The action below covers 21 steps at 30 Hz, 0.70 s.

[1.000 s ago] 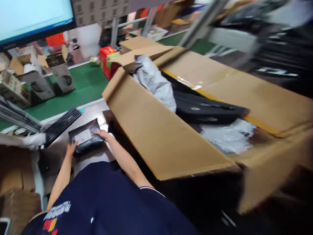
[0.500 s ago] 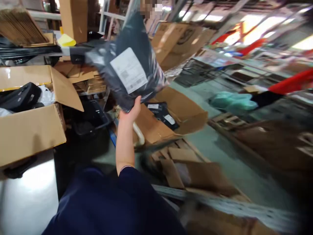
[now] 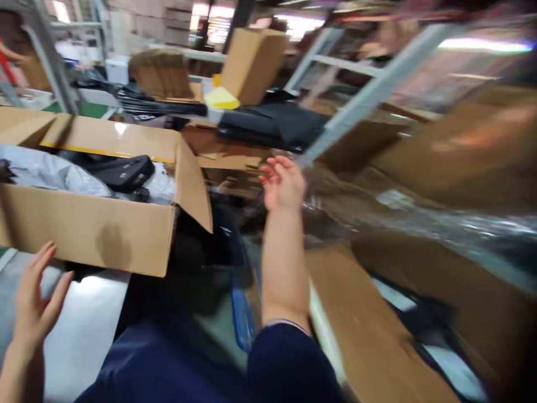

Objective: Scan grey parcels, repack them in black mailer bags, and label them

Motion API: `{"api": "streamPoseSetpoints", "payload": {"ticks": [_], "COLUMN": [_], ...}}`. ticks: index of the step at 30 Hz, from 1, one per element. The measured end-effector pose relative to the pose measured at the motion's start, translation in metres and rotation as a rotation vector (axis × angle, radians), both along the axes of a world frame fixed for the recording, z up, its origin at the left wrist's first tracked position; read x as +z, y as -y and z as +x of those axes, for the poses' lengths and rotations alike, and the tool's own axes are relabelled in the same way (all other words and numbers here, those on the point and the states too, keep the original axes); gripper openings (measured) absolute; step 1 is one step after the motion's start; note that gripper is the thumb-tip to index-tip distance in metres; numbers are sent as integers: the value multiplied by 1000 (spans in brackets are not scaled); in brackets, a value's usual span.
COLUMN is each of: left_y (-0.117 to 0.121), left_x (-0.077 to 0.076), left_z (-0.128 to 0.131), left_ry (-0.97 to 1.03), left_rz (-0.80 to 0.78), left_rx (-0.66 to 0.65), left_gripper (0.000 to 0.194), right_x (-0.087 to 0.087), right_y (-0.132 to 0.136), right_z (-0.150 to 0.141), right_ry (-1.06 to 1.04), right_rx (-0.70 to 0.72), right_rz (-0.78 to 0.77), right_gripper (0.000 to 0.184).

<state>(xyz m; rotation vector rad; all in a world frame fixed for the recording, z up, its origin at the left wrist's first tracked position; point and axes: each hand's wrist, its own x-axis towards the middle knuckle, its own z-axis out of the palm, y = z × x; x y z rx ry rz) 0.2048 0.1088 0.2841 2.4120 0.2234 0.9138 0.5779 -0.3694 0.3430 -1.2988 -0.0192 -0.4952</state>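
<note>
My right hand [image 3: 282, 182] is raised in the middle of the view, fingers spread, with nothing in it. My left hand [image 3: 36, 296] hovers open at the lower left, just in front of the wall of a big open cardboard box [image 3: 88, 226]. Inside that box lie grey poly bags [image 3: 50, 173] and a black pouch [image 3: 123, 172]. The dark parcel with the white label is out of sight. The right side of the view is smeared by motion.
A shiny metal table [image 3: 84, 330] runs under the box at the lower left. More brown cartons [image 3: 369, 336] sit low on the right. Behind stand a metal rack [image 3: 369, 92], an upright carton [image 3: 251, 64], stacked flat cardboard [image 3: 161, 73] and black bags [image 3: 272, 126].
My right hand held the dark labelled parcel up half a second ago; now it is empty and open. The view has swung back left and my left hand has come into sight.
</note>
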Motion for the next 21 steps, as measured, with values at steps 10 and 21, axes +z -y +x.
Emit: {"api": "streamPoseSetpoints", "payload": {"ticks": [10,21], "left_y": [4,-8], "left_x": [2,-19], "left_z": [89,62], "left_ry": [-122,-188], "left_rz": [157,-22], "left_rx": [44,326], "left_gripper": [62,51], "right_x": [25,-75], "right_y": [-346,-527], "right_z": [127,72], "right_ry": [8,-182], "right_rx": [1128,1691], "right_rz": [-572,-824], "right_gripper": [24,70]}}
